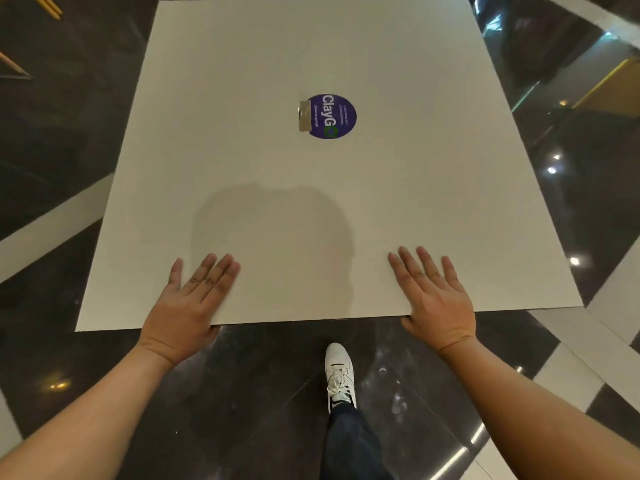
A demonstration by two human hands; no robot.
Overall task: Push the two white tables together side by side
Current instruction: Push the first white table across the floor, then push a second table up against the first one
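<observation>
White table (311, 64) under both hands' flat fingers (211, 271)

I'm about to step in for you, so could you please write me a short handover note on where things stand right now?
Left hand: open, flat on the table at its near edge.
Right hand: open, flat on the same edge, thumb curled at the rim.
Table: directly ahead, round sticker at its centre; one shoe stepping forward beneath the near edge.
Done: hands placed for pushing.
Left: the second table is out of view, so find it, then slide this one alongside it.
</observation>
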